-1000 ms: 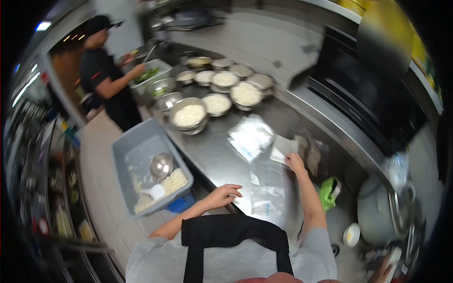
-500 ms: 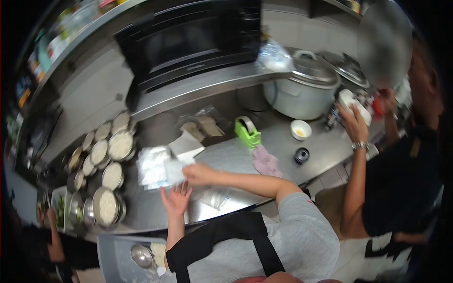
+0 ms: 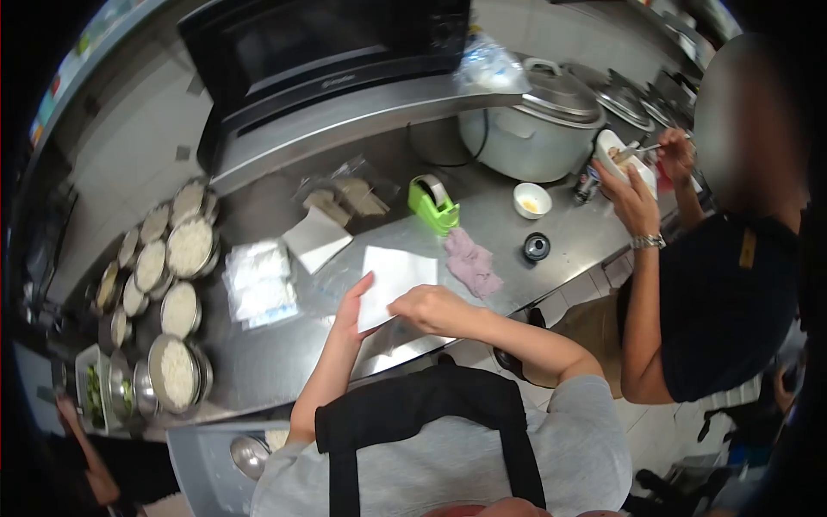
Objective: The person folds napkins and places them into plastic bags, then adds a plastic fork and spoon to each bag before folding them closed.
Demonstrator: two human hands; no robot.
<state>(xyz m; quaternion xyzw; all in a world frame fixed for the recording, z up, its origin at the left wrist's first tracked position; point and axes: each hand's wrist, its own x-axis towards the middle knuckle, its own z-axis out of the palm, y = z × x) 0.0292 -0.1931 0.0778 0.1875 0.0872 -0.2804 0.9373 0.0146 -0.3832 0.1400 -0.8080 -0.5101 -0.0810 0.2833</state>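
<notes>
Bench (image 3: 258, 362) is carrying a cooker (image 3: 530, 129) far right, rice bowls (image 3: 189, 246) left and a tape dispenser (image 3: 433, 205) between. A white sheet (image 3: 396, 271) is sitting over its near middle; the left hand (image 3: 349, 310) is gripping its left edge and the right hand (image 3: 431, 308) its near corner, fingers closed on it.

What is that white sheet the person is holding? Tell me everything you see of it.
The sheet is plain white, thin, flat and roughly square; whether it is paper or plastic cannot be told. It is held up, tilted, over the steel counter. The left hand grips its left edge, and the right hand pinches its lower edge.
</notes>
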